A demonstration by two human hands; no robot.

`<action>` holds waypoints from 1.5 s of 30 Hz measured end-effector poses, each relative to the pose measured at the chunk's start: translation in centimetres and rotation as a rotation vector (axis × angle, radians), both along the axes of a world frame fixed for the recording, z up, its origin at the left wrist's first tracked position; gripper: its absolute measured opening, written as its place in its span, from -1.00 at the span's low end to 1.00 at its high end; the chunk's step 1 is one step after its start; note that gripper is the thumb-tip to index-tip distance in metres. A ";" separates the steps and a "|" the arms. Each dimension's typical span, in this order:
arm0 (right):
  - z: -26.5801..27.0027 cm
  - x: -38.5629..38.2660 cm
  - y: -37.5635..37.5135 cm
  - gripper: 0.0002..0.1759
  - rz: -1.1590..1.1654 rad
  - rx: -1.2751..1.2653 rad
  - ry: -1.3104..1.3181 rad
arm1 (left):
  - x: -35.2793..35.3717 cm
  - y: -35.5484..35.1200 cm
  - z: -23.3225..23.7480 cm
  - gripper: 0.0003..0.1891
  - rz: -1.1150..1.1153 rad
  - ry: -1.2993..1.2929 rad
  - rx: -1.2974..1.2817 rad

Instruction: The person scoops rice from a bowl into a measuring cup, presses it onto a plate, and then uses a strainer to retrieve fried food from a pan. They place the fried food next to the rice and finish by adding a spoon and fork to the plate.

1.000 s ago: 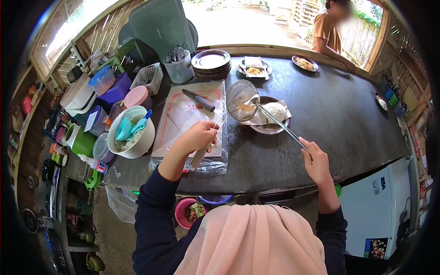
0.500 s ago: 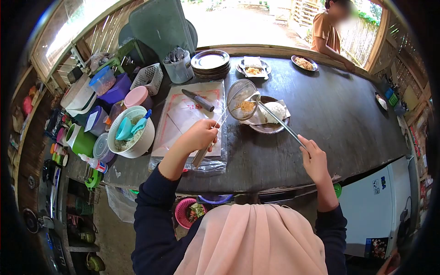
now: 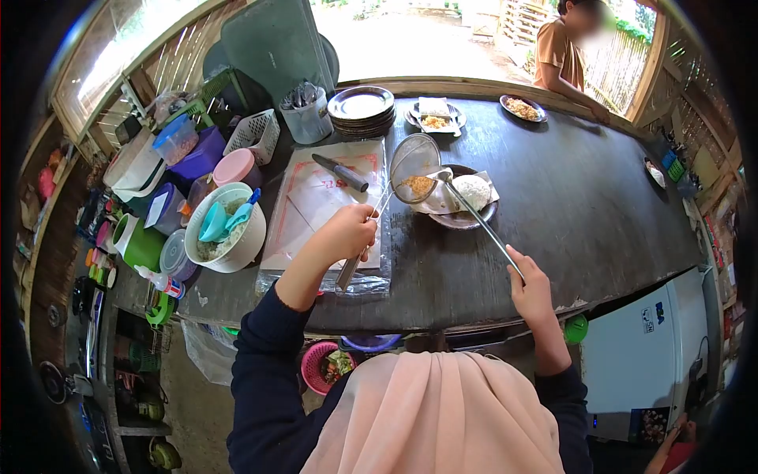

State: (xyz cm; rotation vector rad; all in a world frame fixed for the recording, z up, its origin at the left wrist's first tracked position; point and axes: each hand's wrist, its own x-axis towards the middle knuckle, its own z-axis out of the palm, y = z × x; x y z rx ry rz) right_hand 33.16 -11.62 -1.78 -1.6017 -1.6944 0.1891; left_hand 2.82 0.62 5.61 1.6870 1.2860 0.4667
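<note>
The left hand is closed around the handle of a wire strainer, whose basket hangs tilted over the 10 o'clock edge of a plate on the desk. The right hand grips a long spoon by its end – the bowl of the spoon meets the fried bits in the strainer. A mound of rice sits on the plate, and a knife lies at the strainer's 9 o'clock.

Strainer left of plate
</note>
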 end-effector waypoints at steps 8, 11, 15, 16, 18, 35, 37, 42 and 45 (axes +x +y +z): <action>0.7 -0.7 0.1 -0.60 -0.051 0.014 0.041 | 0.1 0.3 -0.2 -0.68 -0.038 0.002 -0.002; -0.9 -1.0 0.4 -0.59 -0.035 0.096 0.040 | 0.2 0.0 0.2 -0.69 -0.041 0.005 0.009; -1.5 -0.9 -0.4 -0.59 -0.009 0.072 0.038 | 0.0 0.1 0.1 -0.70 -0.033 -0.021 0.004; -1.3 -0.9 -0.5 -0.59 -0.006 0.072 0.037 | 0.0 0.1 0.1 -0.70 -0.032 -0.022 0.003; -0.4 -0.9 -0.7 -0.59 -0.021 0.049 0.050 | 0.0 0.1 0.1 -0.70 -0.041 0.012 0.010; -0.7 -0.8 -1.0 -0.65 -0.015 -0.025 0.097 | 0.8 -0.6 0.6 -0.66 -0.035 0.079 0.114; -0.3 -0.7 -1.3 -0.65 -0.008 -0.025 0.125 | 0.7 -0.5 0.5 -0.66 -0.040 0.092 0.130; -0.8 -0.9 -0.9 -0.64 -0.029 0.015 0.128 | 1.0 -1.1 0.7 -0.67 -0.050 0.092 0.142; -1.0 -1.4 -1.3 -0.63 0.001 0.045 0.110 | 1.1 -1.3 0.9 -0.75 -0.038 0.067 0.174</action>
